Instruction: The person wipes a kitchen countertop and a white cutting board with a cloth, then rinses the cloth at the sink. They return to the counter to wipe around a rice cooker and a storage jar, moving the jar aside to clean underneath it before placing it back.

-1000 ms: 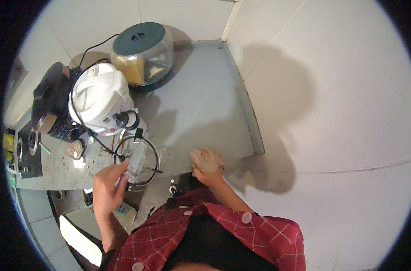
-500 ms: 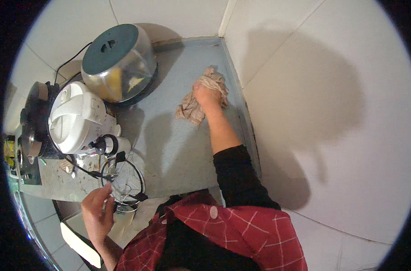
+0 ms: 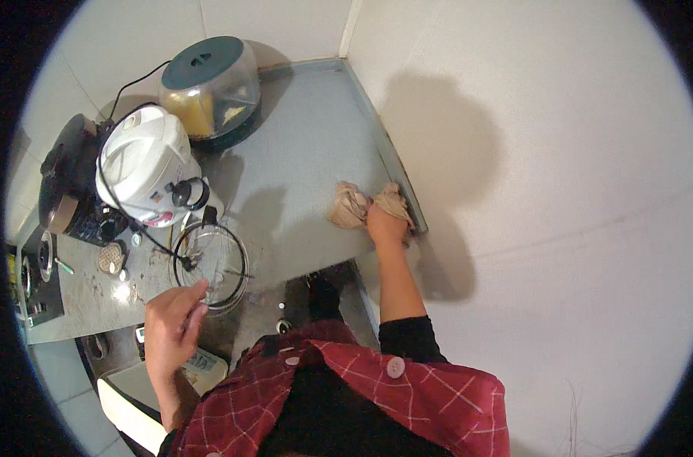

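My right hand (image 3: 387, 225) is shut on a crumpled beige cloth (image 3: 352, 207), pressing it on the grey countertop (image 3: 304, 141) near its front right corner, beside the wall. Part of the cloth bulges out on either side of the fist. My left hand (image 3: 172, 324) hovers at the counter's front edge, fingers loosely curled, with a gap between thumb and forefinger and nothing visible in it. Close to its fingertips lies a round wire rack (image 3: 243, 283) with a black cord in a loop (image 3: 176, 242) over it.
A white electric cooker (image 3: 144, 164), a clear drum-shaped container with a dark green top (image 3: 205, 65) and a black pot (image 3: 68, 183) stand at the left. A stove (image 3: 45, 266) lies farther left. The wall (image 3: 529, 152) bounds the right side. Below sits a pale bin-like object (image 3: 129, 404).
My right hand has drawn the cloth toward me and to the right, from mid-counter to the front corner. The left hand stays near the wire rack, and the view has shifted.
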The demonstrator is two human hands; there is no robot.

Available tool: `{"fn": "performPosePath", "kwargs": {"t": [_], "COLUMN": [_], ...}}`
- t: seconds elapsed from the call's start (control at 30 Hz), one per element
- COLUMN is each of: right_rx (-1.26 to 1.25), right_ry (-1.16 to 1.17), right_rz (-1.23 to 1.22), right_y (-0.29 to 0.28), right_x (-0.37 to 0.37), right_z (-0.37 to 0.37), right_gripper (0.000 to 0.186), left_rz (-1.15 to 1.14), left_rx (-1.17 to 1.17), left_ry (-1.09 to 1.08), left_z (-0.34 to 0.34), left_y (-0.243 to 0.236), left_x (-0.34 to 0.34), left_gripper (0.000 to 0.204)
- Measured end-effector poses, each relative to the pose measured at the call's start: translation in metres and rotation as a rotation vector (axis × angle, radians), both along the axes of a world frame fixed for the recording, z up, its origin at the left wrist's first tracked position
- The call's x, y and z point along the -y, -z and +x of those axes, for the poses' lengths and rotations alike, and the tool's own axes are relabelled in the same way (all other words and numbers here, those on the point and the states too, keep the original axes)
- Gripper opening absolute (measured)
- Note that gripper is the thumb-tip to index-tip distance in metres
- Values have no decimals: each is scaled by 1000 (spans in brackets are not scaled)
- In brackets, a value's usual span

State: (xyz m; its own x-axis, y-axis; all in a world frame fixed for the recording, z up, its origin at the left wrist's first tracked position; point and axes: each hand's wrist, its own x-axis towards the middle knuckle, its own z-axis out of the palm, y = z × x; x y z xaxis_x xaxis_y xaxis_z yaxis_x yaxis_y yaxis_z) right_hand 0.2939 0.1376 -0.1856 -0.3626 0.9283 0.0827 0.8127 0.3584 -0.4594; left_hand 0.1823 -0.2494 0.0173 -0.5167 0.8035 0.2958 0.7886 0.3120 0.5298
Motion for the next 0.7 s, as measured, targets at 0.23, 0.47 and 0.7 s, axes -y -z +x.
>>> {"fn": "performPosePath", "kwargs": {"t": [0.23, 0.47, 0.7], "right_rx": [339, -93, -645], "right_ry": [-10, 50, -482], "right_rz": [-257, -457, -128], "right_y": [-15, 14, -58], "right_x": [82, 150, 219], "right_z": [139, 201, 151], "right_gripper": [37, 46, 43], "left_rz": [51, 37, -123], "left_rx": [63, 285, 1983], "left_ry": [35, 414, 294], "left_z": [25, 49, 90], "left_y": [1, 63, 189], "left_x": [74, 59, -33], "left_gripper": [30, 34, 71]}}
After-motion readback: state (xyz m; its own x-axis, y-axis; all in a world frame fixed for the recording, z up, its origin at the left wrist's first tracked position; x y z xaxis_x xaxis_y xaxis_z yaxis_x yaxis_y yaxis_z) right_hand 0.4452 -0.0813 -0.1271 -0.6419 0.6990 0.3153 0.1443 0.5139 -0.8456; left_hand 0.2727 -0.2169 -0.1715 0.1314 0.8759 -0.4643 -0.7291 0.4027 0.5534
